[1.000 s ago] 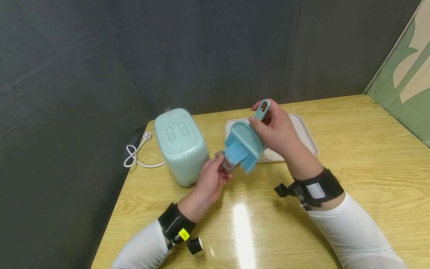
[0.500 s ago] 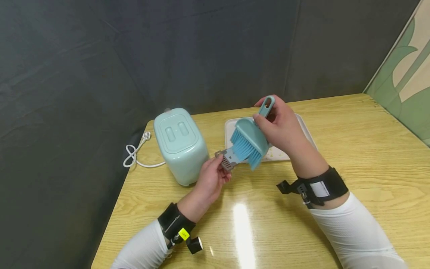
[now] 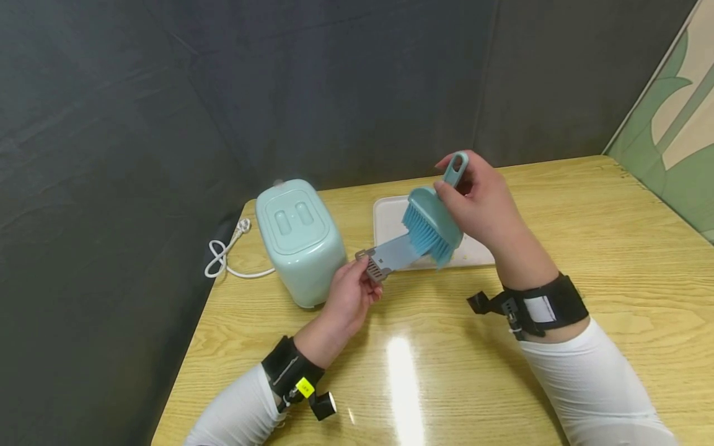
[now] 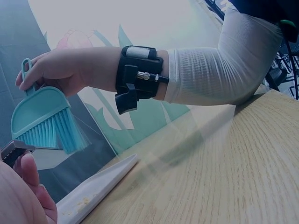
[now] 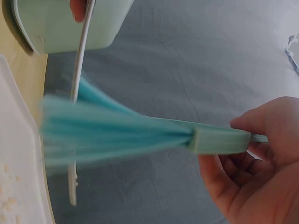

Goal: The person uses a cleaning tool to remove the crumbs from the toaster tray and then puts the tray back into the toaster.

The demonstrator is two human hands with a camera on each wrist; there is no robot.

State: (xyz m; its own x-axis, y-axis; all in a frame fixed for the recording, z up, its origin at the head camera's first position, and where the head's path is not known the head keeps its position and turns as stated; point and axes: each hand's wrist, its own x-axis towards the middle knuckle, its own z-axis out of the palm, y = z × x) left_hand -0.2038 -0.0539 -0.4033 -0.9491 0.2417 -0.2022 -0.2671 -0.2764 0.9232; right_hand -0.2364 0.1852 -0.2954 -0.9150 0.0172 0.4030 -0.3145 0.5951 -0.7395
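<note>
My left hand (image 3: 350, 296) pinches the grey slotted end of a flat metal crumb tray (image 3: 395, 253), its plate stretching up and right. In my right hand (image 3: 482, 201) is a light-blue hand brush (image 3: 437, 217), gripped by its looped handle. The brush's bristles lie across the far end of the crumb tray and hide it in the head view. From the right wrist, the crumb tray (image 5: 82, 51) shows edge-on, with blurred bristles (image 5: 112, 130) on both sides of it. A white tray (image 3: 389, 214) lies on the table beneath, holding small yellowish crumbs (image 5: 9, 203).
A mint-green toaster (image 3: 307, 254) with a lid on top stands left of the hands, close by the left fingers. Its white cord and plug (image 3: 224, 257) lie near the table's left edge. A dark curtain (image 3: 346, 93) hangs behind the wooden table (image 3: 446, 371).
My right hand has drawn the brush up and to the right along the crumb tray, uncovering more of its plate. The left hand has stayed almost still.
</note>
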